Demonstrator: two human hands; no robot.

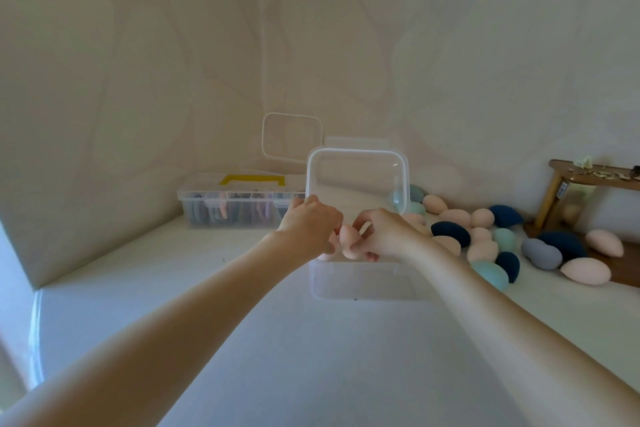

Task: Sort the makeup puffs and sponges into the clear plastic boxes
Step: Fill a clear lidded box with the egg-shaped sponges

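Note:
A clear plastic box (363, 282) stands on the white surface in front of me, its hinged lid (356, 180) raised behind it. Both hands meet over the box's opening. My right hand (388, 234) pinches a peach egg-shaped sponge (349, 241) with its fingertips. My left hand (311, 224) has its fingers curled down beside that sponge, and another peach sponge (327, 253) shows partly under them; whether it holds that one is unclear. A pile of peach, navy, teal and grey sponges (485, 236) lies to the right of the box.
A long clear box with a yellow handle (239, 204), holding several coloured puffs, stands at the back left. Another clear lid (291, 139) leans on the wall behind. A small wooden stand (588, 184) is at the far right. Walls close in left and behind.

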